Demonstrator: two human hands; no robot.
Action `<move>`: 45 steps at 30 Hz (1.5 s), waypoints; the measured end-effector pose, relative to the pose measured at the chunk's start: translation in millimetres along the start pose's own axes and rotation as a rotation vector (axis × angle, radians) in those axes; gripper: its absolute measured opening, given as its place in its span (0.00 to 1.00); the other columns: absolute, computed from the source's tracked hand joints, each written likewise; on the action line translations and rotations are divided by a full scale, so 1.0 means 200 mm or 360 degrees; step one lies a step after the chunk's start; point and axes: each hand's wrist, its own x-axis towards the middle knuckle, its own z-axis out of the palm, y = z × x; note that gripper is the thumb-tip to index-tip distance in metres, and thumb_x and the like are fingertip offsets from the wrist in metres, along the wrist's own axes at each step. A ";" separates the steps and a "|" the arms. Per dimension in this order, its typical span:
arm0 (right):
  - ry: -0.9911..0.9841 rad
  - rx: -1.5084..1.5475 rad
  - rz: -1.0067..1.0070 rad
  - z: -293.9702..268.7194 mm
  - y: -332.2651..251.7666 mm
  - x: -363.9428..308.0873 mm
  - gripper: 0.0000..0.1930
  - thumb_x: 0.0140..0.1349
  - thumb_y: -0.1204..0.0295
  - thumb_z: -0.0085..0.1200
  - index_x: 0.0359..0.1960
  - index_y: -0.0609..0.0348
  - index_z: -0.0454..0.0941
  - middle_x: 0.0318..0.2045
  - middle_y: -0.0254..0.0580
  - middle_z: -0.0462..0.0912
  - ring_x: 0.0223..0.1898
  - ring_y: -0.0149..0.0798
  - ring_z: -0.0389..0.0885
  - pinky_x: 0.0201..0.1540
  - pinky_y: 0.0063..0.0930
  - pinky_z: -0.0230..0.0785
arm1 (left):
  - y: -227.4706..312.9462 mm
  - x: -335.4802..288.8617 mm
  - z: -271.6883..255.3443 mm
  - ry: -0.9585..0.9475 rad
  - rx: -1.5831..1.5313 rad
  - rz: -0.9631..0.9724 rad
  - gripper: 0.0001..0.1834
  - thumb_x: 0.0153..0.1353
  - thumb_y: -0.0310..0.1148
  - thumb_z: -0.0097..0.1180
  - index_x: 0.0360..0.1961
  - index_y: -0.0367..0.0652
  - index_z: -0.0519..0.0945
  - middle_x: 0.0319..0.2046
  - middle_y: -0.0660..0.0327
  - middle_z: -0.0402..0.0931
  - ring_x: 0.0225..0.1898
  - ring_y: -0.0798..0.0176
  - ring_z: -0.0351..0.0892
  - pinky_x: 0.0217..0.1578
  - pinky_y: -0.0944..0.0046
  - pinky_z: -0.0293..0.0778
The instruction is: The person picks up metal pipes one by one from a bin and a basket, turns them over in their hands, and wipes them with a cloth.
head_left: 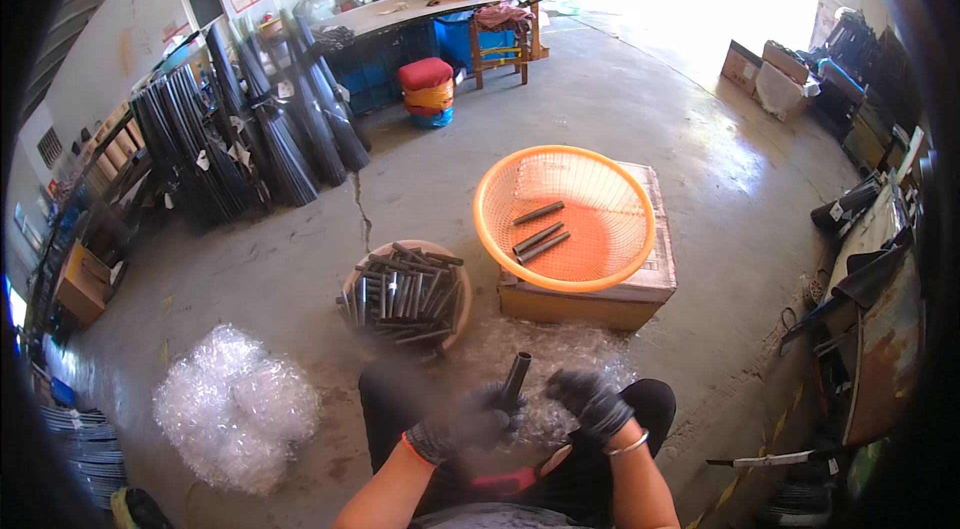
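Observation:
In my lap, my left hand (455, 429), in a dark glove, is closed around a short black tube (516, 376) that points up and tilts slightly to the right. Just right of the tube is my right hand (590, 403), also gloved, with its fingers curled; whatever they may hold is hidden. A red object (503, 481), partly covered, lies between my thighs. Ahead on the left, a round tub (462, 317) is heaped with black tubes (405, 294). Three similar tubes (540, 231) rest in an orange mesh basket (610, 274).
The basket sits on a cardboard box (570, 304). Clear plastic scraps (235, 409) form a heap at left, with more plastic (580, 354) before my knees. Bundled dark strips (200, 139) lean at far left. A red-topped stool (427, 89) stands near a workbench (400, 14).

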 end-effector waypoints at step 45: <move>0.0475 -0.1811 -0.0109 -0.05 -0.20 0.04 0.14 0.54 0.80 0.51 0.43 0.59 0.73 0.29 0.36 0.78 0.29 0.36 0.76 0.32 0.28 0.69 | -0.08 -0.05 -0.02 0.0134 -0.0103 0.0073 0.25 0.56 0.34 0.57 0.54 0.40 0.66 0.36 0.64 0.73 0.35 0.69 0.74 0.37 0.69 0.71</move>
